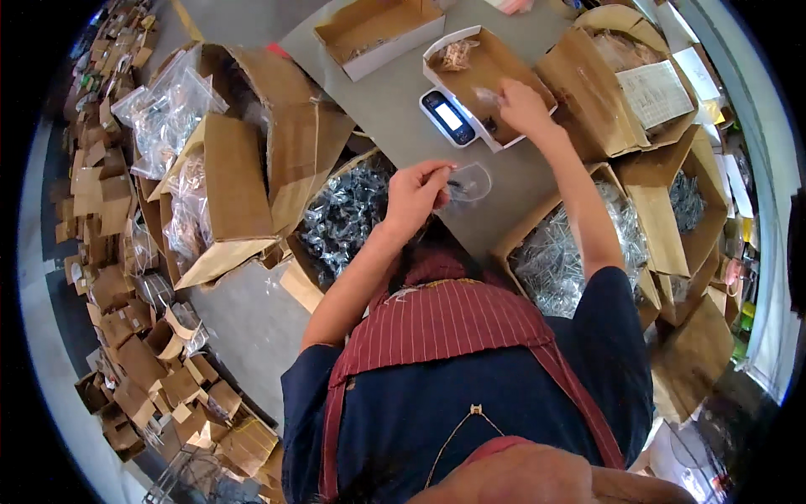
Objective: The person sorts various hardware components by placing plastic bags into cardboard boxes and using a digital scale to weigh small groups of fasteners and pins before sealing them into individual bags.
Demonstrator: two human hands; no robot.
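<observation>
My left hand (pixel 416 197) is closed, pinching the edge of a small clear plastic bag (pixel 472 181) above the grey table. Something small and dark shows by the bag's near end, too blurred to name. My right hand (pixel 525 109) reaches over a shallow cardboard tray (pixel 470 80) with white outer walls. Its fingers are pressed together beside a small clear packet (pixel 486 96); I cannot tell whether they hold it. At the tray's far end lies a clear bag of small tan pieces (pixel 457 55). A handheld device with a lit screen (pixel 449 117) rests against the tray's left side.
Another white-sided tray (pixel 379 38) stands farther back on the table (pixel 403 109). Close around me are open cartons: one of dark metallic parts (pixel 340 214), one of shiny long pieces (pixel 550 256), and one with clear bags (pixel 172 113). Many cardboard boxes (pixel 151 370) line the left.
</observation>
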